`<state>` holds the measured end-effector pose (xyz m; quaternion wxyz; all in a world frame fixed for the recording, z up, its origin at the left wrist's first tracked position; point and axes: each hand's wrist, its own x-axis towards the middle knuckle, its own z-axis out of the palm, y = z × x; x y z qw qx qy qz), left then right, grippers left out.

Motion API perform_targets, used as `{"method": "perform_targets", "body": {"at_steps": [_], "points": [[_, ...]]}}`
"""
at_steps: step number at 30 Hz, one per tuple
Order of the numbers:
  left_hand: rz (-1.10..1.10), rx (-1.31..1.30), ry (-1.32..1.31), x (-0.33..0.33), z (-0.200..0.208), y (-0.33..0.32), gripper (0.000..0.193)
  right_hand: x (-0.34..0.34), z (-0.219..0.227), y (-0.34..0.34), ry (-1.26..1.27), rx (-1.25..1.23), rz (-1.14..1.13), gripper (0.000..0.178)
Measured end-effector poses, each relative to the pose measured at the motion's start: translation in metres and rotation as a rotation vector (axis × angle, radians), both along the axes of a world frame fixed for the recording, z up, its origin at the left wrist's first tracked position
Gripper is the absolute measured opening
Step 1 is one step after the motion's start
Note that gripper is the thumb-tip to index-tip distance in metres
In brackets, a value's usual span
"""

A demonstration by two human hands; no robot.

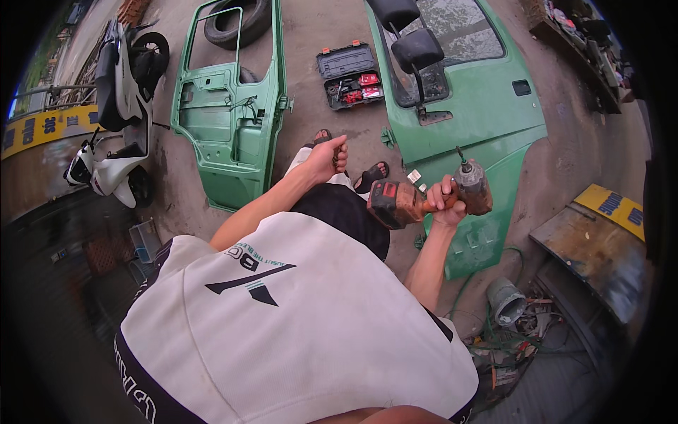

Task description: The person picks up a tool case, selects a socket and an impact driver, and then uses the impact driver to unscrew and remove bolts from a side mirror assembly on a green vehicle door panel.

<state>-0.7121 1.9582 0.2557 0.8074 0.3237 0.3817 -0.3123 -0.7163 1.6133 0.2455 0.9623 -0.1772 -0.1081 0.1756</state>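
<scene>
My right hand [443,203] is wrapped round the handle of a worn cordless impact driver [474,188], held up in front of me with its bit pointing away. The driver's large battery [390,205] sticks out to the left of the hand. My left hand [329,157] is closed in a loose fist above my feet; small dark bits show at its fingers, too small to name. Beyond the driver lies a green vehicle door [487,88] with a window and black mirrors [417,51]. To the left lies another green door [229,127], its bare inner side facing up.
An open black tool case [351,74] with red items lies between the doors. A tire [240,25] is at the far left door. A white scooter [123,152] stands at left. At right are a grey bucket [506,302], a green hose and a metal sheet [586,244].
</scene>
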Motion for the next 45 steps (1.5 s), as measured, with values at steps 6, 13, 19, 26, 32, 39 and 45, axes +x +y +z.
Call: {"method": "perform_targets", "body": {"at_steps": [6, 13, 19, 26, 32, 39, 45], "points": [[-0.109, 0.031, 0.012, 0.025, -0.038, 0.025, 0.017, -0.011, 0.011, 0.028, 0.028, -0.013, -0.120, 0.065], [-0.199, 0.124, -0.103, 0.067, -0.085, 0.105, 0.033, -0.015, 0.000, 0.111, -0.024, 0.057, -0.262, 0.062], [-0.032, 0.169, 0.008, 0.105, -0.136, 0.174, 0.029, 0.025, -0.012, 0.197, 0.100, 0.174, -0.238, 0.059], [-0.097, 0.405, 0.046, 0.176, -0.209, 0.234, 0.028, 0.071, -0.028, 0.260, 0.260, 0.193, -0.050, 0.063], [-0.157, 0.610, 0.009, 0.255, -0.315, 0.242, 0.027, 0.096, -0.077, 0.247, 0.485, 0.137, -0.022, 0.074], [-0.398, 0.765, -0.070, 0.328, -0.524, 0.250, 0.021, 0.129, -0.193, 0.250, 0.546, 0.058, -0.082, 0.072], [-0.400, 1.059, -0.111, 0.386, -0.667, 0.273, 0.021, 0.114, -0.293, 0.267, 0.718, 0.174, -0.152, 0.095]]}}
